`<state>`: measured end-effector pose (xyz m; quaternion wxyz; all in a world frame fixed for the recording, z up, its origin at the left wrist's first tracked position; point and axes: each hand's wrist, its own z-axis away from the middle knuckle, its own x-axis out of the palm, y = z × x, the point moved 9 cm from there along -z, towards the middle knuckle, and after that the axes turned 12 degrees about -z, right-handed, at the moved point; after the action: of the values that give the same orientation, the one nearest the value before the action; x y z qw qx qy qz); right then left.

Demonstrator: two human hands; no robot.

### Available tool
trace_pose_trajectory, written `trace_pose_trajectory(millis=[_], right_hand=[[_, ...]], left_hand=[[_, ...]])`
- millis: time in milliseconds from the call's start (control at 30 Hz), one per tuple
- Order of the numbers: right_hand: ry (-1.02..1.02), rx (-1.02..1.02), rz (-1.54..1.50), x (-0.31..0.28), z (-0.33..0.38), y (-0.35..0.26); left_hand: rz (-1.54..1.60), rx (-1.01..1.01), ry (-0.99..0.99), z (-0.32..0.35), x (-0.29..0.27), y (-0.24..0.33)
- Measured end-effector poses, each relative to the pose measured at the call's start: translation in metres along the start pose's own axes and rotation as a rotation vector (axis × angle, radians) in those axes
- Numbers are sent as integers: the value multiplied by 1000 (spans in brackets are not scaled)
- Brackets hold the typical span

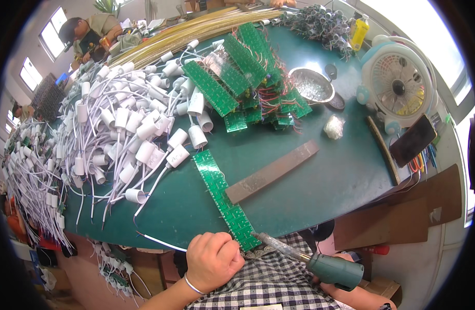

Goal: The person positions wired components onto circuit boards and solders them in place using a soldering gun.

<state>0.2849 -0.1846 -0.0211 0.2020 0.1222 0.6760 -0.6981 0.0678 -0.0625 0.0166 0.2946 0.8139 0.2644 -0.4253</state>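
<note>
My left hand (pixel 212 261) is closed in a fist at the table's near edge. A white cable (pixel 162 242) runs into it, its thin stripped wires pointing left; the part inside the fist is hidden. Just beyond the fingers, the near end of a long green circuit board strip (pixel 219 194) reaches the edge. My right hand (pixel 333 287) is wrapped round the green handle of a soldering iron (pixel 299 258), partly hidden behind it. The iron's metal shaft points left and its tip is at the board's near right corner; contact cannot be made out. A brown bar (pixel 272 172) lies beside the strip, its left end against it.
White lamp sockets with cables (pixel 126 121) are heaped on the left. Stacked green circuit boards (pixel 232 77) stand at the back middle. A metal bowl (pixel 312 85), a clear lump (pixel 334 126), a fan (pixel 398 85) and a phone (pixel 413 140) are on the right. A person (pixel 92 36) sits at far left.
</note>
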Motion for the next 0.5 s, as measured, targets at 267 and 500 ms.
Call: trace_pose_trajectory(millis=[267,500], right_hand=[[-57,130,-127,5,-8,3],[313,140,-709,-9,32,55]], left_hand=[[-35,-126,-72,5,-12,-5],[185,-299,-162,27,-32,-43]])
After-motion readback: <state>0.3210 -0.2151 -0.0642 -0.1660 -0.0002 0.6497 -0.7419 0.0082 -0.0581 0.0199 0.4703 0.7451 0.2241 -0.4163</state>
